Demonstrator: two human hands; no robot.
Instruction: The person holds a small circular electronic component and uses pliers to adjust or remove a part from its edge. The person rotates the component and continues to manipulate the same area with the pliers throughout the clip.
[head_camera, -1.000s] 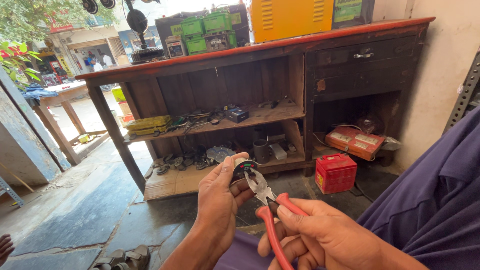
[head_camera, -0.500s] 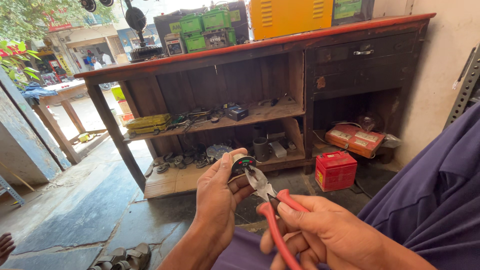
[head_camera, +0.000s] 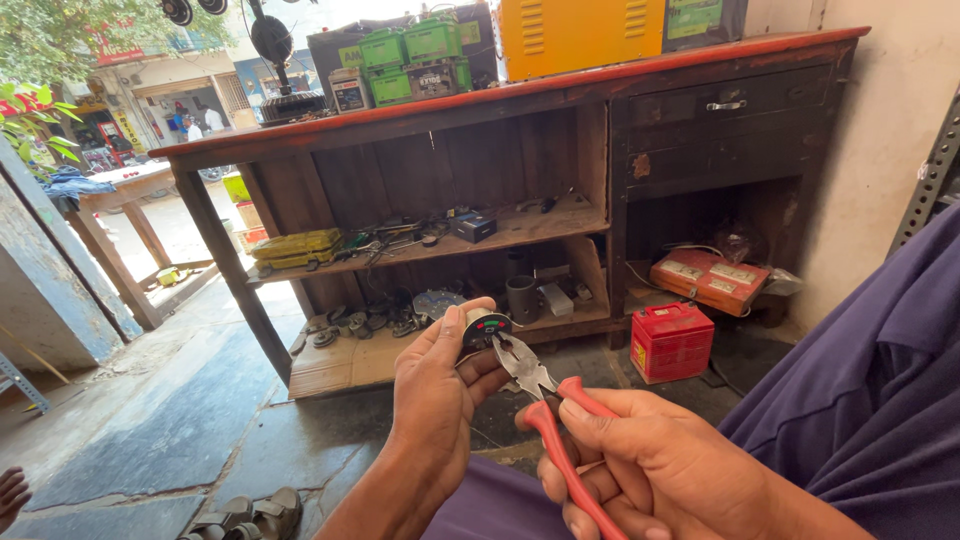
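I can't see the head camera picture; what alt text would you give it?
A person's left hand holds a small round part while the right hand grips red-handled pliers with their tips at it. Behind stands a dark wooden workbench with cluttered shelves, and a red box sits on the floor.

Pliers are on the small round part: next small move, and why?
Probably squeeze the red handles gently. The right hand grips the pliers, whose tip sits at the edge of the small round part pinched in the left hand; whether the jaws already bite is unclear.
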